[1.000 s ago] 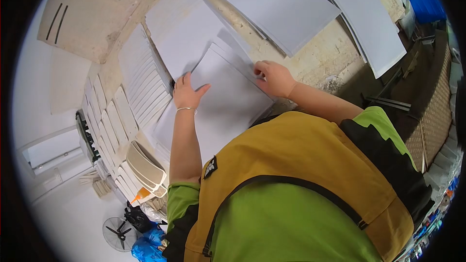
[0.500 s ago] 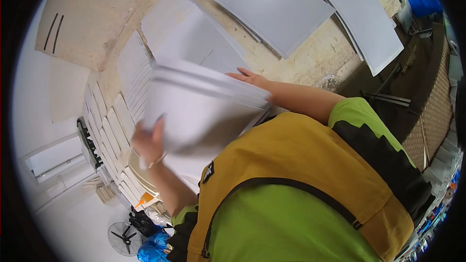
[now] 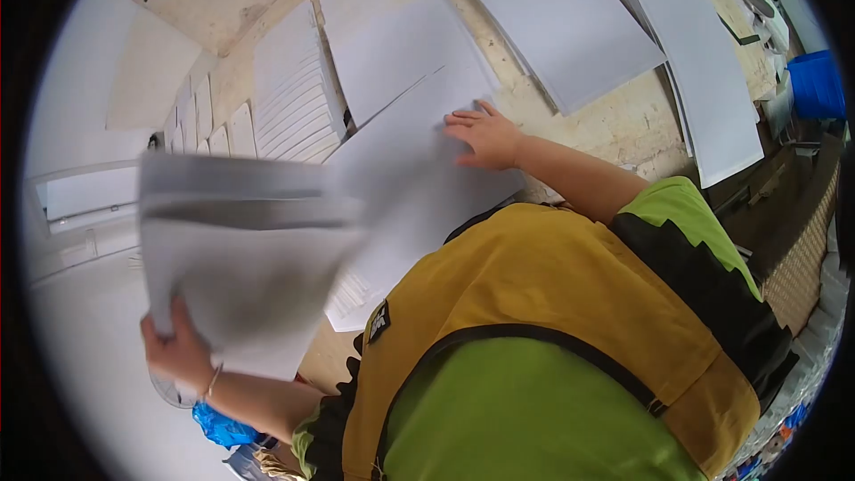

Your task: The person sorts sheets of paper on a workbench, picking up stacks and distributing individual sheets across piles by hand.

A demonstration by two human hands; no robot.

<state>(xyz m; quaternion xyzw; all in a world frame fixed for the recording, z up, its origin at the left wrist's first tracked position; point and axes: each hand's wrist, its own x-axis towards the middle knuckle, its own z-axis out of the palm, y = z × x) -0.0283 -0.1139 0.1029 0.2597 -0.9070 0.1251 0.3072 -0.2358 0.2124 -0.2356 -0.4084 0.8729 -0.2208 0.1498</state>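
My left hand (image 3: 178, 347) grips the lower edge of a blurred white sheet (image 3: 240, 249), lifted off the table and swung out to the left. My right hand (image 3: 485, 135) lies flat, fingers spread, on the top sheet of a stack of white sheets (image 3: 419, 169) on the worn workbench (image 3: 614, 120). My yellow apron and green shirt fill the lower right of the view.
More large white sheets (image 3: 557, 22) lie across the far side of the bench, another (image 3: 712, 80) to the right. Fanned narrow white strips (image 3: 289, 107) sit left of the stack. A blue bin (image 3: 818, 85) stands at the far right, a blue bag (image 3: 223, 428) on the floor.
My left hand lifted a white sheet off the stack and swung it left and down, away from the bench. My right hand stayed on the stack, now pressing flat.
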